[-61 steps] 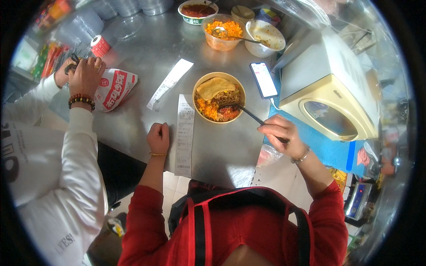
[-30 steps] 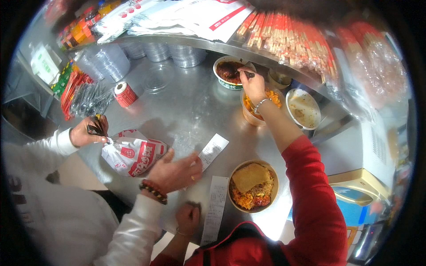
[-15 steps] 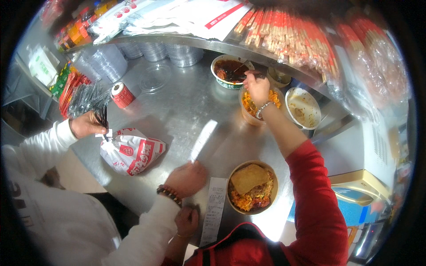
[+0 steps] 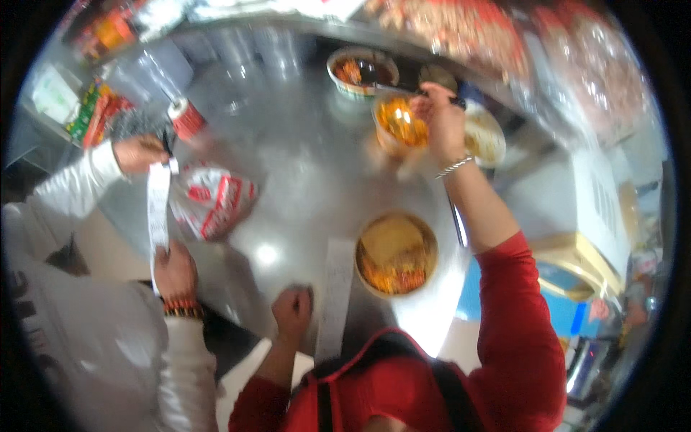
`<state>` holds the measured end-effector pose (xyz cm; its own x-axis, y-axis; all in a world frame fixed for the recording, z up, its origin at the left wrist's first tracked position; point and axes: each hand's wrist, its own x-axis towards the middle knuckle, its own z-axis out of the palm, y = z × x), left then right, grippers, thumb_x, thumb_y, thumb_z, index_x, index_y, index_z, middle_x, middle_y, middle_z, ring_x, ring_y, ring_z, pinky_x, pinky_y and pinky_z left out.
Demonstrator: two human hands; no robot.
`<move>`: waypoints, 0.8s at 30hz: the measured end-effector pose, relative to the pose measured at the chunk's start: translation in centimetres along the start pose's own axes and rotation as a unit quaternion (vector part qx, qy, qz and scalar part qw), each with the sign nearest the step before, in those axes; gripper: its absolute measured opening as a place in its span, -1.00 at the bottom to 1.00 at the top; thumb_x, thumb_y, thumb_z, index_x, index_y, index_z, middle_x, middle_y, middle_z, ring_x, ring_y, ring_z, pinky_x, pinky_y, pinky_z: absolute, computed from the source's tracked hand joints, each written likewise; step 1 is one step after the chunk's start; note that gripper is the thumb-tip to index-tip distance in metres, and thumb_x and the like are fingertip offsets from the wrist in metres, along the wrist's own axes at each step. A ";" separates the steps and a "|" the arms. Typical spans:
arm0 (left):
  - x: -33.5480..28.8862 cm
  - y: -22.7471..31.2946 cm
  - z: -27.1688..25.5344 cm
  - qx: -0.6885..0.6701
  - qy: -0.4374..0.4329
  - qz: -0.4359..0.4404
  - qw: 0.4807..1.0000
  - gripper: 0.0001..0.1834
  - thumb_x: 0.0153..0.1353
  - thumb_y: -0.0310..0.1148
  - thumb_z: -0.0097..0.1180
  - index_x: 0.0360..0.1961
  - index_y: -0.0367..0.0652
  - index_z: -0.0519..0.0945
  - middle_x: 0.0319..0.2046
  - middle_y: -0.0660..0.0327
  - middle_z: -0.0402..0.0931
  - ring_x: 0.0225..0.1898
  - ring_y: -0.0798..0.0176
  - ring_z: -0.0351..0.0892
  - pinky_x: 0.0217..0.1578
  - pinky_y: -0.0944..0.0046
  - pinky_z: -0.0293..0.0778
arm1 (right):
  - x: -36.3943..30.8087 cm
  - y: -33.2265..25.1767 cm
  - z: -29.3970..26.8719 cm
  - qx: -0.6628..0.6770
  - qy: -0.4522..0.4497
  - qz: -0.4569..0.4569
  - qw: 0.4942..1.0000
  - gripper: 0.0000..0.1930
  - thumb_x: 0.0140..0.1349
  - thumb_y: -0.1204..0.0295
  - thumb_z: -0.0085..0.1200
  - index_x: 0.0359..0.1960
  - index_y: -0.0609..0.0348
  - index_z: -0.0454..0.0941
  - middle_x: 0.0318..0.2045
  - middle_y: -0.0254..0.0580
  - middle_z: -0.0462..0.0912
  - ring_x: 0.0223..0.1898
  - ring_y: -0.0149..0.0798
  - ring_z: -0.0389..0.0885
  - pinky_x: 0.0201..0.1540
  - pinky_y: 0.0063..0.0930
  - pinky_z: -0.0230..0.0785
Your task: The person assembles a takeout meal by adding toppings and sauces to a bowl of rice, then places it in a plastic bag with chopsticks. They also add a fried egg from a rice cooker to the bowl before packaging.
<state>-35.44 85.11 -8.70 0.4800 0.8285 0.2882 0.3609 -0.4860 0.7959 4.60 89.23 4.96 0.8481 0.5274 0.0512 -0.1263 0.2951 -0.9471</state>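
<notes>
My right hand is closed around a long-handled spoon, blurred, that reaches toward the dark red sauce in a white bowl at the back. Just below that hand is a clear tub of orange-yellow chopped food. My left hand rests as a fist near the counter's front edge, with nothing visible in it. A long printed slip lies beside it. To the slip's right sits a round brown bowl holding a flat tan slab over orange and brown food.
At left a co-worker in white sleeves holds a paper slip near a tied white-and-red bag. A red label roll stands behind. Wrapped chopsticks fill the shelf above. A used white bowl is at right.
My view has shifted, and my right hand has drawn back to the right from the sauce bowl with the spoon. The co-worker's slip has moved left to the bag. My left fist shows more fully.
</notes>
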 end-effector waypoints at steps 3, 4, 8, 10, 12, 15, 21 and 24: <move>-0.3 -0.7 0.2 -0.011 0.004 -0.015 1.000 -0.75 0.08 -0.50 0.06 -0.69 -0.26 0.32 -0.70 0.06 0.26 -0.67 0.07 0.28 -0.62 0.18 0.21 | -8.2 -3.5 -5.4 0.017 -0.052 0.012 0.998 -0.76 0.28 0.35 -0.13 -0.18 0.27 0.46 -0.49 -0.09 0.56 -0.48 -0.31 0.51 -0.36 -0.49 0.37; -0.3 -0.9 0.3 -0.028 0.010 0.015 0.999 -0.77 0.07 -0.51 0.06 -0.67 -0.26 0.34 -0.70 0.08 0.26 -0.67 0.07 0.27 -0.62 0.20 0.21 | -11.1 -4.5 -7.2 -0.023 -0.033 0.034 0.999 -0.76 0.29 0.36 -0.13 -0.17 0.27 0.45 -0.50 -0.09 0.55 -0.48 -0.31 0.51 -0.38 -0.50 0.35; -0.4 -1.2 0.4 -0.020 0.011 0.020 1.000 -0.78 0.07 -0.50 0.08 -0.65 -0.26 0.36 -0.70 0.11 0.29 -0.67 0.13 0.29 -0.62 0.24 0.23 | -20.3 -7.0 -12.1 -0.109 -0.063 0.034 0.991 -0.78 0.29 0.34 -0.10 -0.21 0.23 0.50 -0.51 -0.13 0.57 -0.48 -0.36 0.52 -0.42 -0.54 0.36; -0.5 -1.2 0.4 -0.013 0.014 0.014 1.000 -0.78 0.07 -0.49 0.09 -0.64 -0.26 0.36 -0.69 0.11 0.30 -0.67 0.16 0.30 -0.62 0.24 0.24 | -23.3 -7.5 -13.6 -0.152 -0.075 0.022 0.985 -0.80 0.28 0.39 -0.09 -0.23 0.25 0.51 -0.50 -0.14 0.57 -0.47 -0.37 0.51 -0.41 -0.55 0.36; -0.4 -1.1 0.5 -0.005 0.026 0.033 0.999 -0.78 0.07 -0.48 0.10 -0.64 -0.26 0.36 -0.69 0.12 0.30 -0.68 0.16 0.30 -0.62 0.24 0.24 | -25.3 -7.5 -14.7 -0.192 -0.110 -0.018 0.975 -0.84 0.25 0.45 -0.05 -0.25 0.27 0.52 -0.48 -0.16 0.58 -0.46 -0.38 0.51 -0.41 -0.56 0.35; -0.4 -1.2 0.7 0.007 0.030 0.061 0.998 -0.77 0.08 -0.49 0.10 -0.65 -0.27 0.36 -0.69 0.12 0.31 -0.68 0.17 0.29 -0.63 0.25 0.23 | -26.7 -7.4 -15.7 -0.294 -0.226 -0.094 0.924 -0.87 0.18 0.56 -0.01 -0.28 0.31 0.55 -0.46 -0.18 0.58 -0.44 -0.37 0.51 -0.40 -0.53 0.35; -0.4 -1.4 0.9 0.008 0.040 0.067 0.997 -0.76 0.08 -0.49 0.10 -0.65 -0.27 0.36 -0.70 0.11 0.31 -0.68 0.15 0.28 -0.63 0.25 0.24 | -26.9 -7.2 -15.8 -0.397 -0.389 -0.292 0.778 -0.74 -0.10 0.67 0.08 -0.31 0.20 0.56 -0.46 -0.17 0.51 -0.47 -0.16 0.48 -0.43 -0.43 0.34; -0.4 -1.4 0.9 0.010 0.046 0.071 0.996 -0.77 0.08 -0.49 0.11 -0.65 -0.27 0.37 -0.70 0.10 0.32 -0.68 0.15 0.29 -0.62 0.25 0.25 | -27.0 -7.3 -15.6 -0.406 -0.398 -0.320 0.758 -0.72 -0.12 0.68 0.08 -0.29 0.19 0.56 -0.47 -0.17 0.50 -0.47 -0.16 0.47 -0.44 -0.42 0.34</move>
<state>-35.45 85.21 -10.38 0.4532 0.7721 0.4456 0.3109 -0.6054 0.7327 -9.37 60.41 5.52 -0.0183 0.8919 0.4518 0.8121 0.2769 -0.5136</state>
